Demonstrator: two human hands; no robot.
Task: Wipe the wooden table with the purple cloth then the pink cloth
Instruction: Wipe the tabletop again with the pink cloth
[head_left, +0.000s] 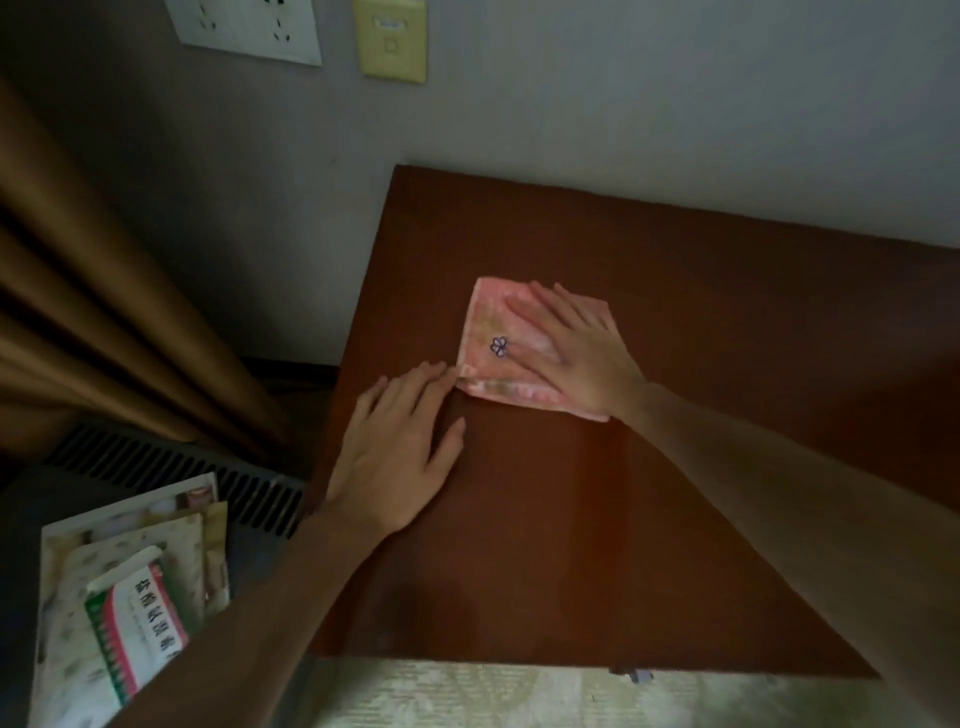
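Two bare forearms reach in from the bottom of the view across a wooden table (597, 519), whose near edge sits just above a pale patterned surface at the bottom of the frame. Left of the table, low down, a stack of papers and packets (124, 597) lies on a dark unit with a slotted vent (182, 467), the top packet printed in green, red and white.

On the table, the left hand (400, 447) lies palm down on the bare wood near the left edge, fingers spread and nearly straight, gripping nothing; its fingertips just touch the near-left corner of the pink cloth (498, 348). That cloth is folded into a rough square and lies flat a little left of the table's middle, well back from the near edge, with a small purple flower mark (499, 346) on its upper face. The right hand (576, 348) presses flat on top of the cloth, fingers extended and slightly apart, pointing up and left, covering its right half without pinching it.

Brown curtains (104, 312) hang at the left. On the grey wall behind are a white socket plate (249, 26) and a yellowish plate (392, 39).
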